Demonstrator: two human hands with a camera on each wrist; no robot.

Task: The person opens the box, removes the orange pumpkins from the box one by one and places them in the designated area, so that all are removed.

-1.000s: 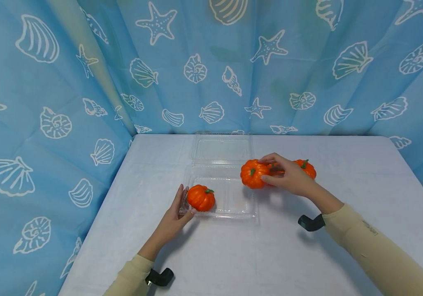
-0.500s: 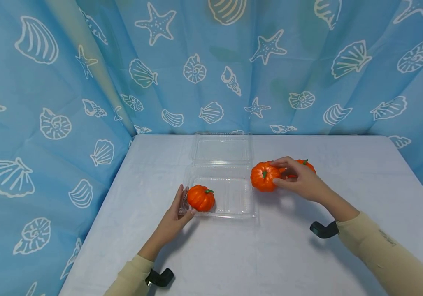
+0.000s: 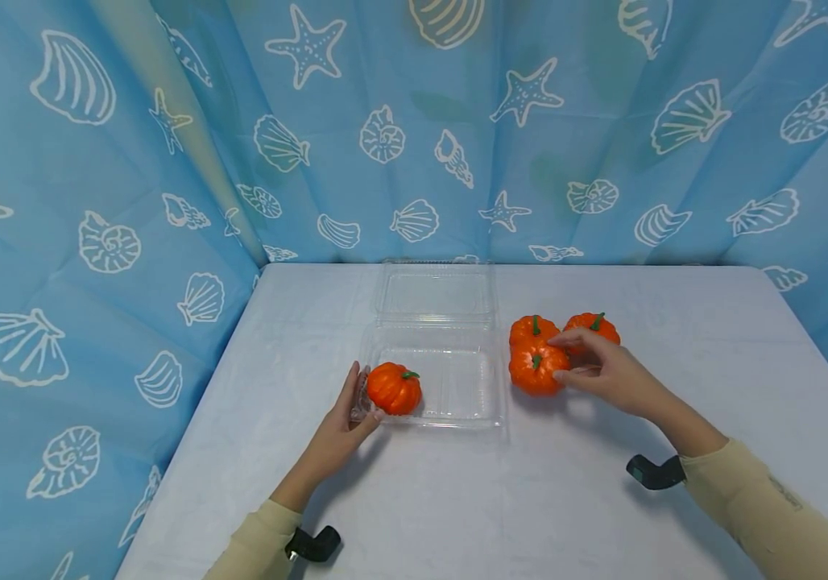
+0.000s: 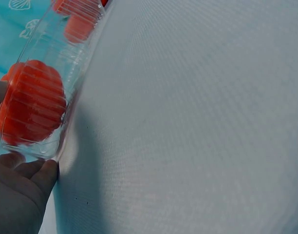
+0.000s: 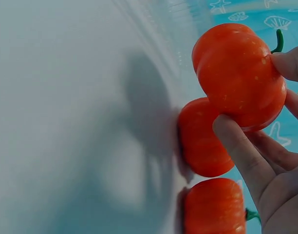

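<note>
My right hand pinches a small orange toy pumpkin with a green stem, held above the table right of a clear plastic clamshell box. In the right wrist view, thumb and fingers grip this pumpkin from its side, and its shadow falls on the cloth. Two more pumpkins stand on the table behind it, one partly covered by the held one, the other farther right. My left hand holds the box's front left corner. Another pumpkin lies inside the box, at its left end, stem pointing right.
The box's transparent lid lies folded back towards the rear edge of the table. A white cloth covers the table. Blue curtains with shell and starfish prints hang behind and at the sides.
My right hand has carried its pumpkin rightwards and nearer to me, away from the box's right edge, uncovering the pumpkins behind. The left hand and box have stayed in place.
</note>
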